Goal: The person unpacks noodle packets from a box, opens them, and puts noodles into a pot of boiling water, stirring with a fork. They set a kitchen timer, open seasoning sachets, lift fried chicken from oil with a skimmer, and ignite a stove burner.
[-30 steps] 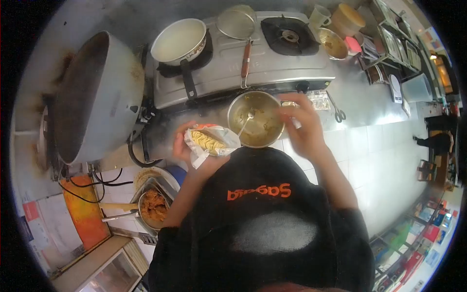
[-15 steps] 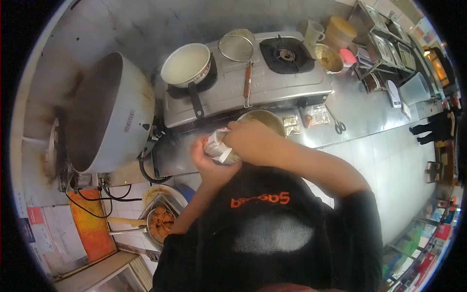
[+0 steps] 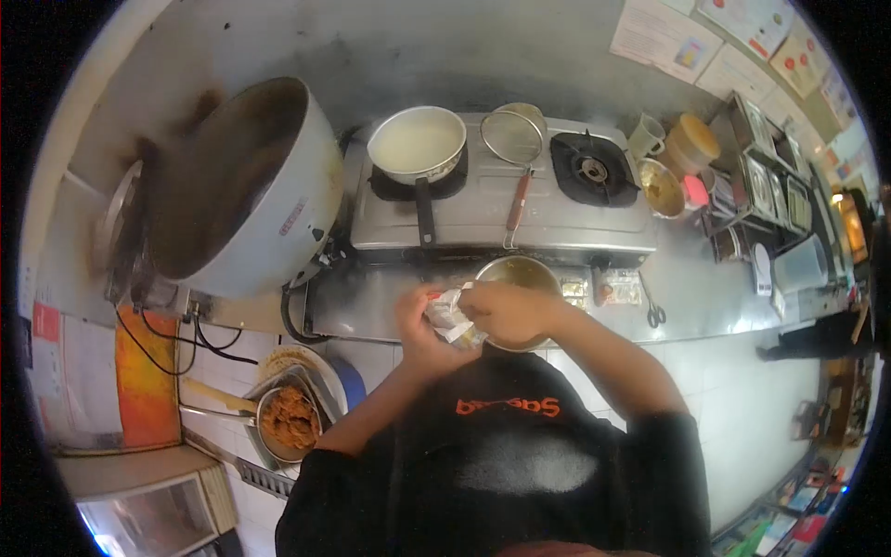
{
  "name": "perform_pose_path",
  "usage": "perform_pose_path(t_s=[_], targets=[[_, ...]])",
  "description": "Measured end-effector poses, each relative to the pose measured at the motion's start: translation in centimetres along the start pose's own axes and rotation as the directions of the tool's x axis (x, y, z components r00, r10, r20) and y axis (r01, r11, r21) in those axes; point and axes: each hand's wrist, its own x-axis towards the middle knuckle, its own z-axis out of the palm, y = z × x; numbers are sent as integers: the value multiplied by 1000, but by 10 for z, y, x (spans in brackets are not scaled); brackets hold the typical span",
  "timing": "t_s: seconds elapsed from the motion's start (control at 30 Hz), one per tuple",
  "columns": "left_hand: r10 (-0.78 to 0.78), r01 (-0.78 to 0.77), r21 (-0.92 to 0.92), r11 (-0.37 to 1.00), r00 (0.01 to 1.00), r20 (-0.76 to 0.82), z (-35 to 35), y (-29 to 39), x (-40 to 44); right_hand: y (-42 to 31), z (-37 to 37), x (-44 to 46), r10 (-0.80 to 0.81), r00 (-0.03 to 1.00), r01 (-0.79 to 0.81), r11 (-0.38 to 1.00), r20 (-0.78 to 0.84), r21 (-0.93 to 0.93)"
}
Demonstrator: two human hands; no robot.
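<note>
Packet of crinkled white-and-red film (image 3: 449, 314) sits mid-frame, wrapped in the grip of the left hand (image 3: 425, 338), probably steadied for the right hand (image 3: 504, 312) overlapping it; whether that second grip is closed, I cannot tell.

Kitchen, commercial-looking: 2-burner stove (image 3: 489, 200) w/ pan (image 3: 445, 169) & strainer (image 3: 512, 137) on top, steel counter (image 3: 705, 288) in front & to the rt. Also big grey vat (image 3: 302, 195), jug (image 3: 645, 137), scale (image 3: 762, 264), racked metal trays (image 3: 761, 181), tiled flr (image 3: 742, 399).
</note>
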Motion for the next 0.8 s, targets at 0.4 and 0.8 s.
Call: perform_pose_path(t_s=[0.4, 0.8], targets=[[0, -28, -207, 978, 991, -136, 9, -15, -12, 17, 26, -4, -185, 864, 263, 959, -469, 106], [-247, 254, 106, 961, 966, -72, 1, -3, -7, 96, 12, -75, 404, 349, 520, 668, -846, 533]])
